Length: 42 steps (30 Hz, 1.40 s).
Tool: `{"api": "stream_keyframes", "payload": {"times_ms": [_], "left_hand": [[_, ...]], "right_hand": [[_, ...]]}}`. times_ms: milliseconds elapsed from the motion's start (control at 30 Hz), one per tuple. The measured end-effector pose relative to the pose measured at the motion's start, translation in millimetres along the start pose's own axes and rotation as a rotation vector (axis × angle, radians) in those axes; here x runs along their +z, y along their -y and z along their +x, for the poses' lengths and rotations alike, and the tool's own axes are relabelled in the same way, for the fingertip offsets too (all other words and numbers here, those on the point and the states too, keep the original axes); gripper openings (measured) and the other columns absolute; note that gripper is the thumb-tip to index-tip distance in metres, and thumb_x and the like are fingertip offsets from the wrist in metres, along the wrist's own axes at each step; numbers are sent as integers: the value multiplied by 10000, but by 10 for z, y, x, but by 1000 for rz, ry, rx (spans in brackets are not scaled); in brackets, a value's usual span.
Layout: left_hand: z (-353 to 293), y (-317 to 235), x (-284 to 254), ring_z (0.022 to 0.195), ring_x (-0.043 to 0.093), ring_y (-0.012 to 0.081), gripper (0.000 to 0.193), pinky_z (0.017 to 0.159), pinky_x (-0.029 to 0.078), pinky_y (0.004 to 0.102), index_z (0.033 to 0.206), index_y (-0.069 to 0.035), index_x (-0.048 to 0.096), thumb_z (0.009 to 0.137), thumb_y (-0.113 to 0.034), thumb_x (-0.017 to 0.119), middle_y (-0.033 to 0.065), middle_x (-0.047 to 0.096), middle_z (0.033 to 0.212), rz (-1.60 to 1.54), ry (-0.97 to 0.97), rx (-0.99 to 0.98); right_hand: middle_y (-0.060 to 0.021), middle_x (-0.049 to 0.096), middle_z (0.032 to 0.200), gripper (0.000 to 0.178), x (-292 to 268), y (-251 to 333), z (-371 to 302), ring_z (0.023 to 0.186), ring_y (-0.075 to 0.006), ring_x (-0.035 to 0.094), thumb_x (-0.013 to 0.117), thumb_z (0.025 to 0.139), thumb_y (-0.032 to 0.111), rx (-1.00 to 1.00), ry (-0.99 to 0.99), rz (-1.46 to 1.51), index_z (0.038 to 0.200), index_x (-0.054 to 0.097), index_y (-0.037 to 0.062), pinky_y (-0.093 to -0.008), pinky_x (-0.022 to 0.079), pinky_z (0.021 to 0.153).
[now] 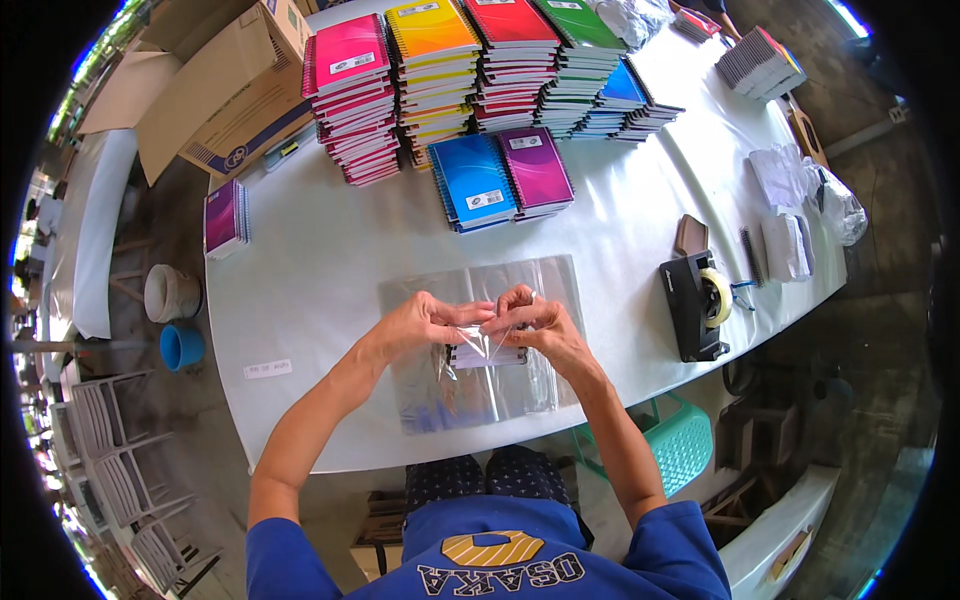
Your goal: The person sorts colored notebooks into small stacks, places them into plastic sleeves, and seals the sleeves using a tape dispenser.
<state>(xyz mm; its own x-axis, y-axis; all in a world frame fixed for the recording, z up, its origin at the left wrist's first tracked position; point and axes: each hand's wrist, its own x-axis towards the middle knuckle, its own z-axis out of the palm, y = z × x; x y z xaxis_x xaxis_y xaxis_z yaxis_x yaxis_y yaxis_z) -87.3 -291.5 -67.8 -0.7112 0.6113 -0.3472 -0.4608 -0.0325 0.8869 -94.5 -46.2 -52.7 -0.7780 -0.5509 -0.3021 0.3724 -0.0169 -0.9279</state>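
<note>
White table (300,290), stacks of colourful spiral notebooks (470,70) at the far side. Your left hand (420,325) and right hand (535,325) both pinch a small clear plastic sleeve (480,350).

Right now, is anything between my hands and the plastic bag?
Nothing visible. The left hand and right hand already pinch the small plastic bag, held above the clear sheets.

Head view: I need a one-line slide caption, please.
Both hands, left hand and right hand, pinch a clear plastic bag above stacked notebooks and a tape dispenser.
</note>
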Motion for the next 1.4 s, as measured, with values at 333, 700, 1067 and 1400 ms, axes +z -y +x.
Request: {"api": "stream_keyframes", "payload": {"times_ms": [333,700,1067,1400], "left_hand": [[-407,-304,473,1467,111,382,734,1143,151,616,1395,-129,491,759,-379,758,-24,277,1567,1482,-133,255],[-425,-56,752,1446,223,352,779,1154,129,611,1381,-118,507,670,-259,793,-31,421,1490,1818,-369,342],[-379,-71,943,1452,195,363,802,1155,157,604,1397,-114,486,658,-131,797,-38,410,1497,1857,-412,260],[-403,-21,1002,1450,212,347,834,1160,176,576,1409,-128,471,644,-91,800,-37,385,1515,1879,-472,216]], "right_hand": [[-75,520,1277,364,22,120,-192,1154,-243,502,783,730,184,-360,-11,-818,1091,734,196,-442,394,984],[-71,588,1303,255,-980,-35,-980,1213,-253,512,754,716,133,-611,-559,-1360,967,742,179,-466,326,1052],[-157,476,1398,400,-3180,96,-2249,1183,-279,539,744,789,368,288,-646,-376,1010,734,34,-461,440,948],[-193,336,1500,208,-3290,-572,-2575,1201,-253,528,728,800,106,-272,-304,351,790,671,-94,-489,455,1013]]}}
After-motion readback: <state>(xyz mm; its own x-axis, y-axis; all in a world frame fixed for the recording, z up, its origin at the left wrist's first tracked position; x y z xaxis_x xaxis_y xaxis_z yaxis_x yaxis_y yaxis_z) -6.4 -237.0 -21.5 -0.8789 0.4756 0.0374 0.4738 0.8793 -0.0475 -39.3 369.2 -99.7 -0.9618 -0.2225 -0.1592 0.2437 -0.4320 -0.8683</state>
